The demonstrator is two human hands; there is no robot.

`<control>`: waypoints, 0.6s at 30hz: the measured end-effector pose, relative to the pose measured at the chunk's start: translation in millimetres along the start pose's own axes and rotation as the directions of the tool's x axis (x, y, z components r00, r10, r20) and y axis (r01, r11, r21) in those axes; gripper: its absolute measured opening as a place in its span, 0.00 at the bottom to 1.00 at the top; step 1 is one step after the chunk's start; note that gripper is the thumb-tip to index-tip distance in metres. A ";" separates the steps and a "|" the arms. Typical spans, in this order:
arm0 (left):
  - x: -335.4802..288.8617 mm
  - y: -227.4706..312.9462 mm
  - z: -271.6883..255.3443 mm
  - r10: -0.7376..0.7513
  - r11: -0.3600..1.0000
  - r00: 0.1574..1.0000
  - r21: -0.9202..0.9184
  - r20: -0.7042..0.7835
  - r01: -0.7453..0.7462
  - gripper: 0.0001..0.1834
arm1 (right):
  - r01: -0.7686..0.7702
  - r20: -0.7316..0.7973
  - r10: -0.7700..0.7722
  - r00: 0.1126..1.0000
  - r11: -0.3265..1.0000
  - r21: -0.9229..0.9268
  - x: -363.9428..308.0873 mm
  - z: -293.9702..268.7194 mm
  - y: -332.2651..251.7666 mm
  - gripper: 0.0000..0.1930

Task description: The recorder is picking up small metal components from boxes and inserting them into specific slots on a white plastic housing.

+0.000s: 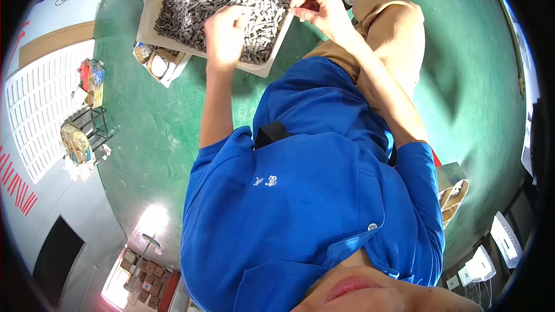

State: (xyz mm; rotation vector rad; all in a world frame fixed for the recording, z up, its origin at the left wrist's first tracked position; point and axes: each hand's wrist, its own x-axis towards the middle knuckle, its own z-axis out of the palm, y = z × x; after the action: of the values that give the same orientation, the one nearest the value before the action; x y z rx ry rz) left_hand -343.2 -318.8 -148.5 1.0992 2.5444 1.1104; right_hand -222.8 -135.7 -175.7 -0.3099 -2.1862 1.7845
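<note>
Green painted floor in a bright workroom.
The green floor point(474, 81) is glossy, with a patch of light glare point(151, 219) at lower left. A white slatted panel point(40, 104) lies at the left edge beside a small black wire rack point(95, 124). Stacked brown cartons point(147, 274) sit by the bottom edge.

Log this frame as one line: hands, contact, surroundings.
left hand: closed, down in grey pieces | right hand: raised, fingers pinched, contents unclear | tray: shallow, on green floor
</note>
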 end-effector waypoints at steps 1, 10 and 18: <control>-0.3 -8.1 -1.0 0.062 0.993 0.996 -0.094 -0.064 -0.068 0.07 | 0.003 0.030 -0.002 1.000 0.999 -0.041 -0.5 0.5 -2.2 0.04; -14.7 -14.6 -22.7 -0.201 0.881 0.942 -0.370 0.270 0.294 0.05 | 0.318 0.225 -0.259 0.939 0.903 -0.288 -0.7 28.9 -9.2 0.09; -26.1 -22.7 -38.1 -0.275 0.834 0.905 -0.388 0.324 0.392 0.05 | 0.418 0.355 -0.227 0.907 0.593 -0.688 1.4 58.5 -17.3 0.08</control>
State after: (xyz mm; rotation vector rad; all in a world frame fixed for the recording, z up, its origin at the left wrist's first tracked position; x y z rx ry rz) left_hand -352.6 -368.7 -140.6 0.5982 2.0277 1.2675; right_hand -245.0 -192.3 -169.3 0.1552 -2.8366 0.6468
